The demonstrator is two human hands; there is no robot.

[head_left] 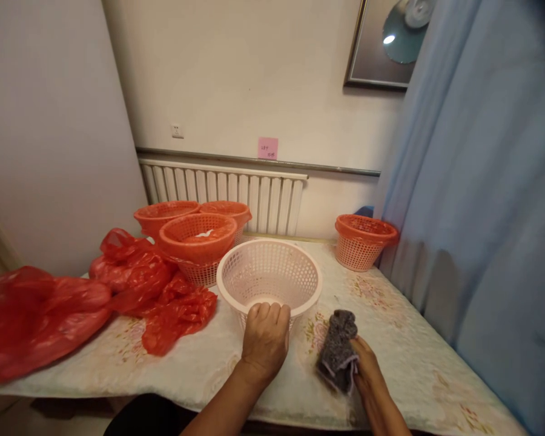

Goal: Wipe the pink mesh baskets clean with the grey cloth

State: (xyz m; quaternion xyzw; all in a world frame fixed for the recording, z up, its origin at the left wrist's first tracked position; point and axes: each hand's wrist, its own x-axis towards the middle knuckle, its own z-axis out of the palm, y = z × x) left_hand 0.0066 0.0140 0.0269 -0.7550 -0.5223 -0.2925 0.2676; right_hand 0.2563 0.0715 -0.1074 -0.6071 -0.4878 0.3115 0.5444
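A white plastic basket (272, 266) with holes in its wall stands at the middle of the cloth-covered table. The fingers of my left hand (266, 339) are curled over its near rim and grip it. Right of the basket, my right hand (367, 366) holds a dark grey cloth (338, 351) with a pale edge by its right side, low over the table. The inside of the basket that shows holds nothing; its near bottom is partly hidden behind my left hand.
Several baskets lined with red bags (197, 242) stand at the back left. Red plastic bags (40, 315) lie across the left side. Another red-lined basket (361, 245) is at the back right, beside a blue curtain (476, 181). A radiator (254, 200) runs behind the table.
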